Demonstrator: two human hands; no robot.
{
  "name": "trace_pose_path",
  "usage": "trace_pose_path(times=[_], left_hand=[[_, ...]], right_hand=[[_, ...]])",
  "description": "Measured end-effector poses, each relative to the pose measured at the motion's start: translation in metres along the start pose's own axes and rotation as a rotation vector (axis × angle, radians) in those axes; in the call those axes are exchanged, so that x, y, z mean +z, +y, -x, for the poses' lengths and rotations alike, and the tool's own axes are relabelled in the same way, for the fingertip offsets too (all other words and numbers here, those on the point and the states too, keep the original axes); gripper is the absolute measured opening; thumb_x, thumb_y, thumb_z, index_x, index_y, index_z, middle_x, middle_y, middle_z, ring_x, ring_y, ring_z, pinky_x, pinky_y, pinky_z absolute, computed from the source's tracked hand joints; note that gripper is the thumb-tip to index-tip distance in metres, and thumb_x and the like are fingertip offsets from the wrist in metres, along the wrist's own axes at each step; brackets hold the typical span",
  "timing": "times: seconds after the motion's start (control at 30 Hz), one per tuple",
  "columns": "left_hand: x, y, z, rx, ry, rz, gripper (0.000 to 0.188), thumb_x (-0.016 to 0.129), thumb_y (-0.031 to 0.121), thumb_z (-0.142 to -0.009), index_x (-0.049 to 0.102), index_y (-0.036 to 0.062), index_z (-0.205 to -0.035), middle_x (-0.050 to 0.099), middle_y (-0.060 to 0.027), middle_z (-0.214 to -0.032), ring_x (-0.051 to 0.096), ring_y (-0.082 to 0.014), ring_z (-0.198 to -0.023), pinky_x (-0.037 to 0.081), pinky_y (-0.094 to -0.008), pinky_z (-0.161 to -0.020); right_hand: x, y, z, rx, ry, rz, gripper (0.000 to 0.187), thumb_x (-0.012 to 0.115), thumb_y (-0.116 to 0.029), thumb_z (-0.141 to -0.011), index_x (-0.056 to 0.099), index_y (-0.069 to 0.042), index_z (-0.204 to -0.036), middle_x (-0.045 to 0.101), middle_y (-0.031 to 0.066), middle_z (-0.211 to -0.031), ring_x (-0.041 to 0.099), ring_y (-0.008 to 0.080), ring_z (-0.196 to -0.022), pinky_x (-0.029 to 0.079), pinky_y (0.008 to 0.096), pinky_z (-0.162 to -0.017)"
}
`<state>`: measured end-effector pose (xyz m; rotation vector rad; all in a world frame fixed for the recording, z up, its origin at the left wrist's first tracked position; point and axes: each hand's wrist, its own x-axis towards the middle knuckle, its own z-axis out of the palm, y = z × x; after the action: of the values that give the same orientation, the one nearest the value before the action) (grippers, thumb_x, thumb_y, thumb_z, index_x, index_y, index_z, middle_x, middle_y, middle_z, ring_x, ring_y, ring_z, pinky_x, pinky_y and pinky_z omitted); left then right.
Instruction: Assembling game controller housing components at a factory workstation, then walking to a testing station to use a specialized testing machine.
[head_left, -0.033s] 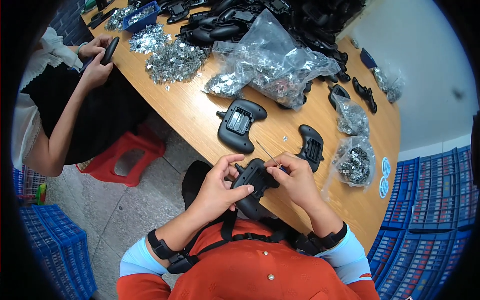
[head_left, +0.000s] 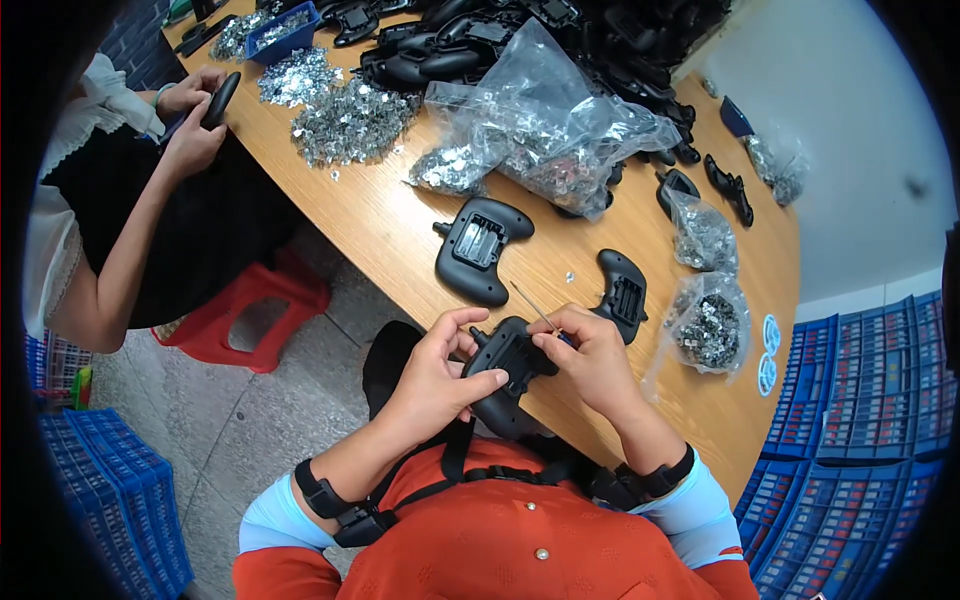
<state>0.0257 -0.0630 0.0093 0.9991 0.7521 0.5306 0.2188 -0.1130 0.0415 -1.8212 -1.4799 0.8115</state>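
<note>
My left hand (head_left: 432, 372) grips a black game controller (head_left: 512, 362) by its left side, thumb across the back and fingers beneath. Its open battery bay faces up, over the table's near edge. In my right hand (head_left: 590, 352) is a screwdriver (head_left: 533, 305), its thin shaft slanting up and left, away from the controller; the handle is mostly hidden by my fingers. A second controller (head_left: 485, 250) lies back-up on the table, with shiny metal contacts in its bay. Another controller (head_left: 624, 295) rests beyond my right hand. A small metal piece (head_left: 570, 277) lies between them.
Piles of small metal pieces (head_left: 352, 122) and filled clear bags (head_left: 560, 150) cover the table's far part, with many black controllers (head_left: 440, 60) behind. More bags (head_left: 710, 325) stand at right. A co-worker's hands (head_left: 195, 135) hold a black part. Blue crates (head_left: 850, 400) stand at right.
</note>
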Motion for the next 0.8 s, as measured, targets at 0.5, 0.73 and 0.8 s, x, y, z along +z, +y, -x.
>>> trace_pose_path(times=[0.5,0.73,0.8], left_hand=[[0.002,0.005,0.003,0.008,-0.001,0.001,0.068,0.07,0.0,-0.075,0.034,0.0015,-0.133,0.05,-0.0053,-0.092,0.057,-0.0065,-0.061,0.044,-0.0167,-0.04],[0.0,-0.007,0.001,-0.035,-0.03,0.011,0.067,0.072,0.0,-0.076,0.036,0.0025,-0.133,0.048,-0.0051,-0.093,0.057,-0.0065,-0.058,0.046,-0.0177,-0.042],[-0.002,-0.005,0.002,-0.052,-0.023,0.015,0.067,0.073,0.001,-0.076,0.036,0.0003,-0.132,0.049,-0.0052,-0.091,0.057,-0.0078,-0.059,0.046,-0.0182,-0.043]], right_hand=[[0.017,-0.005,0.0,-0.238,0.077,0.267,0.011,0.068,-0.001,-0.074,0.06,-0.001,-0.081,0.061,0.0135,-0.078,0.061,0.0277,-0.07,0.048,0.033,-0.062],[0.021,-0.002,0.003,-0.235,0.078,0.325,0.01,0.064,-0.004,-0.076,0.056,-0.002,-0.083,0.056,0.0147,-0.079,0.059,0.0347,-0.074,0.047,0.0411,-0.063],[0.022,-0.006,0.004,-0.218,0.047,0.314,0.01,0.062,-0.003,-0.077,0.056,-0.002,-0.085,0.056,0.0153,-0.081,0.059,0.0354,-0.075,0.048,0.0427,-0.064]])
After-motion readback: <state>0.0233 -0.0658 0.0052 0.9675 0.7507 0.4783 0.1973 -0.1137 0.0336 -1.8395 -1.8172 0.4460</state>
